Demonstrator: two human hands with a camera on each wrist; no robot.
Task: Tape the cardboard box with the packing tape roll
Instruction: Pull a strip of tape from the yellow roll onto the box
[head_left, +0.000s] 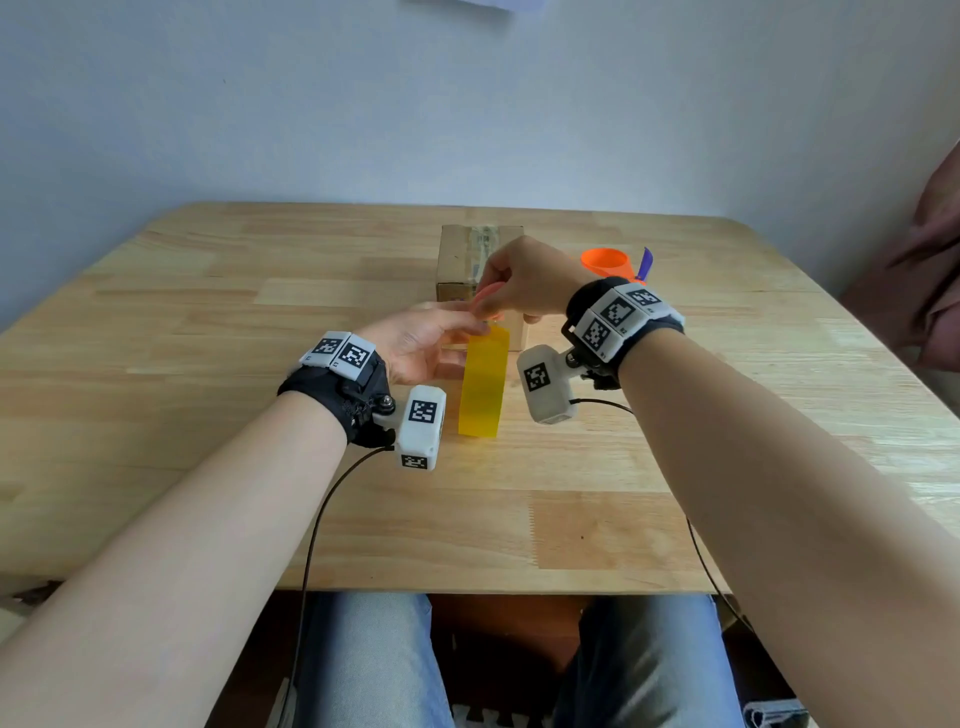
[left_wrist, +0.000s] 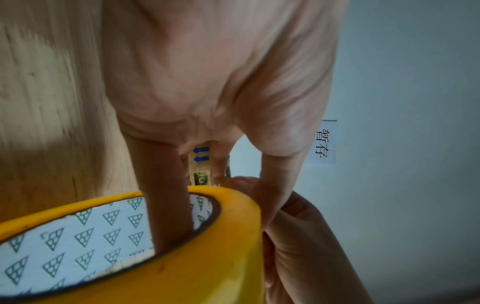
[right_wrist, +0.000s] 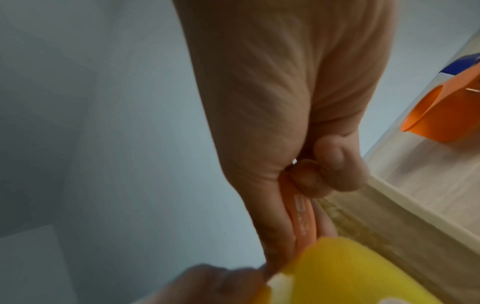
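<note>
The left hand is gripping the yellow packing tape roll through its core, while the right hand is pinching something orange at the roll's top, just in front of the cardboard box near the table's far edge.

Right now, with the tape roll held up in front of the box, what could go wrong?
1. The right hand pinches a slim orange tool right beside the left hand at the roll; a slip might catch those fingers. I cannot tell whether it has a blade.
2. The left grip is a finger through the core; a hard pull may twist the roll loose.
3. The orange cup sits near the right wrist and could get knocked.
</note>
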